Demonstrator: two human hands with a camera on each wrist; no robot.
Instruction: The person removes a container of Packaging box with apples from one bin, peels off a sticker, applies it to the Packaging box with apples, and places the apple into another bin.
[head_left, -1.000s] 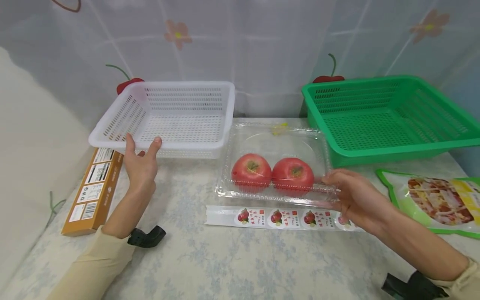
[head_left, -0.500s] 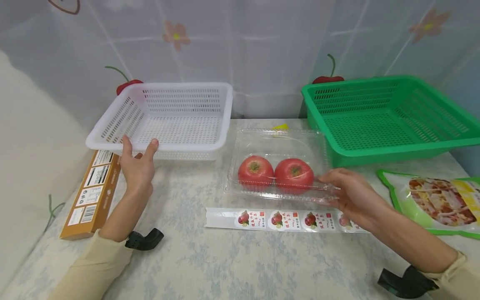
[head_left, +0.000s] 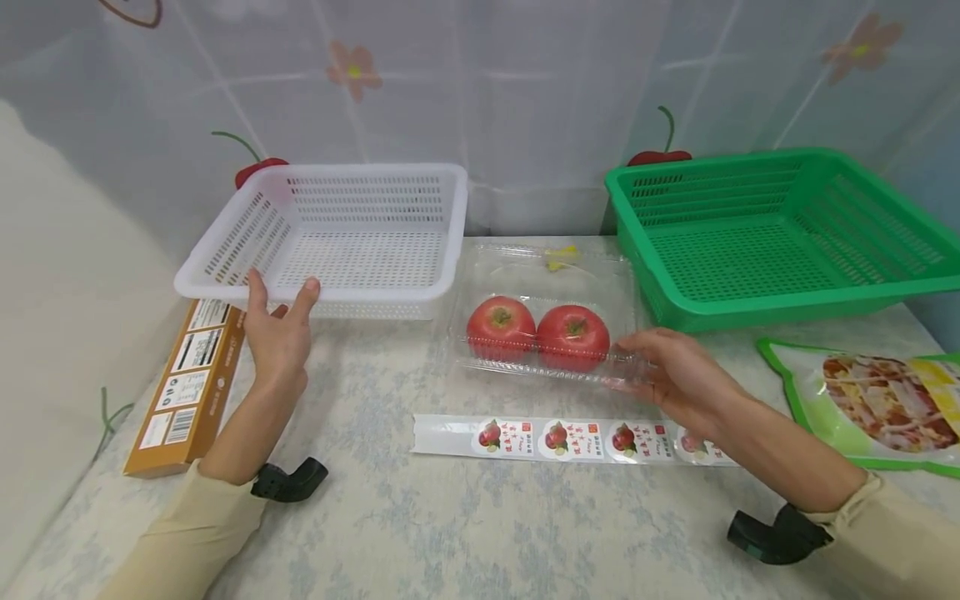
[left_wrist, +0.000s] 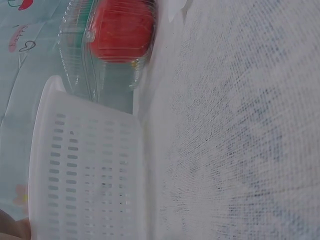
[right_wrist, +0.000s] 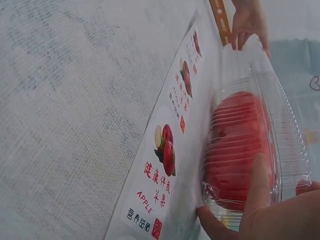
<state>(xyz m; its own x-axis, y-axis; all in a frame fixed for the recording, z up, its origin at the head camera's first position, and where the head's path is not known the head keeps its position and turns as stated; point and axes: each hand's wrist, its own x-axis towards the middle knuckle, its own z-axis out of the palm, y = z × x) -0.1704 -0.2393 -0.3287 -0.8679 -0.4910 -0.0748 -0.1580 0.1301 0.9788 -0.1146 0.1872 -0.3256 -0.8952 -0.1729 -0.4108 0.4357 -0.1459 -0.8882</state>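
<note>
On the pale, blue-mottled cloth-covered tabletop [head_left: 420, 525], a green slotted plastic basket [head_left: 787, 302] was placed at the upper right of the frame and a white slotted plastic basket [head_left: 375, 294] at the upper left. Between them, right of centre, a clear rectangular plastic box [head_left: 543, 290] was being handled; the step in hand was judged to be its positioning. Its lower right corner was pinched by the right grip [head_left: 678, 372], while the white basket's near rim was held by the left grip [head_left: 281, 337]. A steady pinch and a level box seemed called for next, lest the two round red apples [head_left: 501, 327] inside be rolled. Below the box, a white paper strip of apple-printed stickers [head_left: 566, 440] was laid out.

Compared with half a second earlier, the box and right grip had been shifted slightly leftward and upward in the frame; the left grip was practically unmoved.
</note>
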